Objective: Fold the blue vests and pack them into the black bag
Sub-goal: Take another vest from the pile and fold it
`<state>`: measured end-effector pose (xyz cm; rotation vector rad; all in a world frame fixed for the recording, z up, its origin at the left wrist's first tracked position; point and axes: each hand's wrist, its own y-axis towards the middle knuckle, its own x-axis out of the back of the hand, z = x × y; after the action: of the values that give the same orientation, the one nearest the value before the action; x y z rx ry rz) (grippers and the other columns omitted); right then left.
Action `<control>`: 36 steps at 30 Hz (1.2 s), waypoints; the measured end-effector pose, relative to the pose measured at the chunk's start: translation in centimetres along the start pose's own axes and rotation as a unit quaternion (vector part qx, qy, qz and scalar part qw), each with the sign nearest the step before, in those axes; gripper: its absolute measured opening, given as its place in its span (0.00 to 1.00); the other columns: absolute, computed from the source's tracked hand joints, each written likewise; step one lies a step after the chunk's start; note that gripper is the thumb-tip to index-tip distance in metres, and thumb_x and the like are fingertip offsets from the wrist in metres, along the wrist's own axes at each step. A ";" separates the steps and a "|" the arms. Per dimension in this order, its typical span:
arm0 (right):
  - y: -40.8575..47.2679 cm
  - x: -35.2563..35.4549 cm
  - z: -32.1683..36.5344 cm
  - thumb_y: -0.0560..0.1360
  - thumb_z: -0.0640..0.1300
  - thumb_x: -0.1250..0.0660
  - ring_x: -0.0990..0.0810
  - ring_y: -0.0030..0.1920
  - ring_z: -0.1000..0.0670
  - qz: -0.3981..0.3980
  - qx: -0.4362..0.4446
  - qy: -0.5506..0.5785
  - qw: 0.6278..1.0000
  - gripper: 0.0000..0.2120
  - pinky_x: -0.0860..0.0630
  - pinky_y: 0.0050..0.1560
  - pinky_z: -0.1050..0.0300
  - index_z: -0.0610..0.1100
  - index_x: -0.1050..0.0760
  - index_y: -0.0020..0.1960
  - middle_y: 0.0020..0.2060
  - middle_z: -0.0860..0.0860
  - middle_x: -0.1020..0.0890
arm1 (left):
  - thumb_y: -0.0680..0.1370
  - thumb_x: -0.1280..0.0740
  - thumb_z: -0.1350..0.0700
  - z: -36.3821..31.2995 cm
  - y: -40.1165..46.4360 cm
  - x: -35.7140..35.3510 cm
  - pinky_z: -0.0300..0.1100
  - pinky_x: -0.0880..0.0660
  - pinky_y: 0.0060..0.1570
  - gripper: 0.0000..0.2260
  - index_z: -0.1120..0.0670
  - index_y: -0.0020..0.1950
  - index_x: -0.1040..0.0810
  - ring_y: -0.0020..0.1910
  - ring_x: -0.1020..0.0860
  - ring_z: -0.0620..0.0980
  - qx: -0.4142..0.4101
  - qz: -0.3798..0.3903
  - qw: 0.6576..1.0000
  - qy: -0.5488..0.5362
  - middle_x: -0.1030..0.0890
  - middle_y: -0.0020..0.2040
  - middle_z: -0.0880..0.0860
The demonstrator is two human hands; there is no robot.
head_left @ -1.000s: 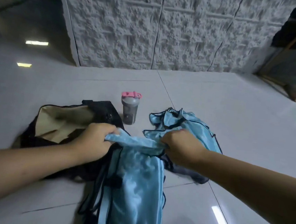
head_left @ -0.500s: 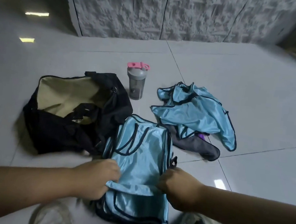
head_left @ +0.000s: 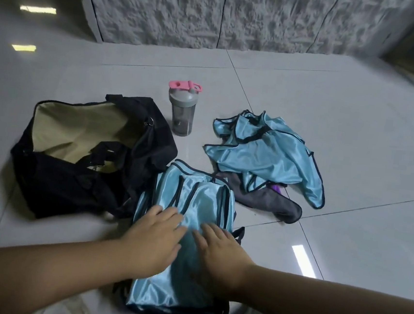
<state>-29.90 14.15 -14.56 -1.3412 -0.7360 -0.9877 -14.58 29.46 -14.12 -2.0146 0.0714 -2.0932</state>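
Two hands low in the frame, left hand (head_left: 153,244) and right hand (head_left: 219,255), fingers straight, pressing flat on the folded blue vest (head_left: 188,233) at lower centre. Probably light, limp and slippery: best pinched at the dark-trimmed edges. Touching its left side, the black bag (head_left: 72,181), mouth gaping. Further right, a crumpled blue vest (head_left: 266,157) over a grey cloth (head_left: 267,203). Beyond, mid-frame, a shaker bottle (head_left: 183,109).

Light blue vests (head_left: 191,201) with dark trim; black bag (head_left: 71,184) lined beige; grey bottle (head_left: 182,114), pink lid
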 end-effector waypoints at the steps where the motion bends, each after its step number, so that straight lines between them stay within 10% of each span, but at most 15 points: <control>1: 0.6 -0.1 -0.1 0.84 0.57 0.42 0.54 0.82 0.35 0.004 -0.007 -0.020 1.000 0.40 0.54 0.81 0.39 0.38 0.58 0.83 0.82 0.36 0.51 | 0.81 0.42 0.41 -0.4 0.9 -0.4 0.59 0.39 0.69 0.26 0.55 0.73 0.26 0.75 0.34 0.60 0.030 0.031 0.999 0.031 0.26 0.72 0.58; 6: 2.6 -2.1 -1.5 0.81 0.69 0.51 0.74 0.79 0.40 0.000 -0.049 -0.046 0.998 0.46 0.69 0.78 0.36 0.41 0.73 0.79 0.80 0.40 0.69 | 0.81 0.61 0.33 -0.6 3.5 -3.8 0.68 0.66 0.75 0.36 0.51 0.83 0.63 0.82 0.65 0.59 0.139 0.085 0.986 0.022 0.62 0.84 0.58; 11: 3.5 -4.5 -3.0 0.78 0.76 0.57 0.78 0.77 0.42 0.008 -0.072 -0.044 0.996 0.49 0.70 0.78 0.36 0.43 0.73 0.80 0.78 0.41 0.73 | 0.79 0.49 0.31 0.5 3.3 -7.0 0.68 0.44 0.75 0.35 0.48 0.82 0.38 0.82 0.43 0.58 0.144 0.051 0.986 -0.067 0.37 0.82 0.57; 20: 4.5 -5.7 -6.3 0.75 0.80 0.60 0.76 0.78 0.44 0.011 -0.012 0.004 1.000 0.48 0.70 0.76 0.32 0.52 0.71 0.82 0.80 0.43 0.71 | 0.76 0.39 0.32 1.5 3.4 -8.7 0.64 0.39 0.73 0.36 0.48 0.80 0.33 0.78 0.35 0.57 0.117 -0.036 0.991 -0.063 0.33 0.80 0.56; 23: 4.4 -4.3 -7.1 0.78 0.77 0.54 0.60 0.83 0.42 -0.032 -0.006 0.049 0.998 0.45 0.65 0.76 0.28 0.51 0.61 0.84 0.83 0.41 0.56 | 0.73 0.37 0.32 1.5 4.2 -8.9 0.69 0.38 0.71 0.36 0.50 0.76 0.27 0.76 0.31 0.61 0.107 -0.054 0.991 -0.052 0.28 0.76 0.60; 26: 4.5 -1.9 -8.9 0.79 0.62 0.43 0.26 0.72 0.42 -0.151 -0.015 0.070 0.986 0.33 0.32 0.71 0.37 0.48 0.38 0.80 0.73 0.46 0.26 | 0.70 0.35 0.34 1.5 5.7 -8.0 0.70 0.39 0.70 0.35 0.55 0.70 0.20 0.74 0.29 0.65 0.090 -0.087 0.992 -0.032 0.25 0.72 0.64; 29: 6.3 1.2 -12.3 0.77 0.49 0.34 0.18 0.53 0.42 -0.305 -0.082 0.087 0.945 0.20 0.20 0.52 0.44 0.47 0.25 0.68 0.55 0.47 0.16 | 0.72 0.35 0.35 1.1 7.3 -6.9 0.64 0.40 0.70 0.32 0.56 0.68 0.19 0.74 0.29 0.64 0.095 -0.118 0.988 -0.040 0.24 0.72 0.62; 36: 9.4 5.7 -22.3 0.83 0.55 0.40 0.28 0.71 0.41 -0.274 -0.377 0.200 0.862 0.28 0.28 0.70 0.42 0.43 0.37 0.78 0.72 0.43 0.26 | 0.77 0.40 0.43 -0.3 11.9 -2.6 0.50 0.19 0.53 0.18 0.49 0.56 0.17 0.54 0.17 0.52 0.099 -0.201 0.964 -0.142 0.16 0.52 0.47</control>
<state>-21.37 -9.14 -16.25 -1.5175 -0.4083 -2.1007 -13.24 18.36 -19.07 -2.3232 -0.6181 -1.8917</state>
